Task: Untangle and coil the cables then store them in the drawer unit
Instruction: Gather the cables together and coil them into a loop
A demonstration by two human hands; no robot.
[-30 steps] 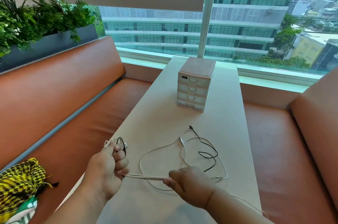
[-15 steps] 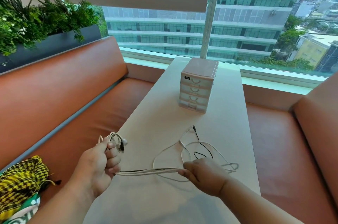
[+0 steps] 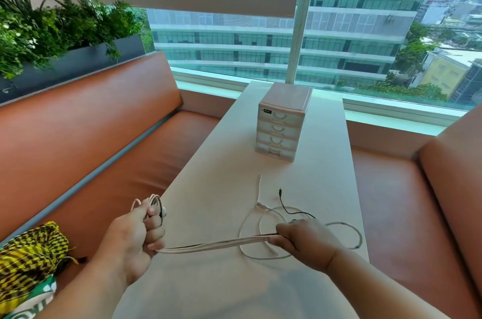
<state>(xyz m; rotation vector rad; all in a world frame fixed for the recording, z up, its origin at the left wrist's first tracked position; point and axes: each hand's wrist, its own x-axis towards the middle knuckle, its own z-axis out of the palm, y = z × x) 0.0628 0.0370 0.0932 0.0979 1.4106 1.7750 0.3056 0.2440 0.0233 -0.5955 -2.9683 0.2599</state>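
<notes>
A bundle of white and black cables (image 3: 216,243) stretches taut between my two hands over the near part of the table. My left hand (image 3: 135,236) is closed around one end, with short loops and plugs sticking out above the fist. My right hand (image 3: 305,239) pinches the bundle further along. Beyond it, loose white loops (image 3: 344,224) and a thin black cable (image 3: 285,208) lie on the table. The small pink drawer unit (image 3: 283,124) stands further back, all its drawers shut.
The long pale table (image 3: 221,180) runs toward the window. Orange benches (image 3: 86,141) flank it on both sides. A yellow-and-black patterned bag (image 3: 28,258) lies on the left bench near me. A planter with green plants (image 3: 52,31) sits behind the left backrest.
My hands have drawn further apart, the right one sliding right along the bundle, so the span between them is longer. The loose loops on the table have shifted right.
</notes>
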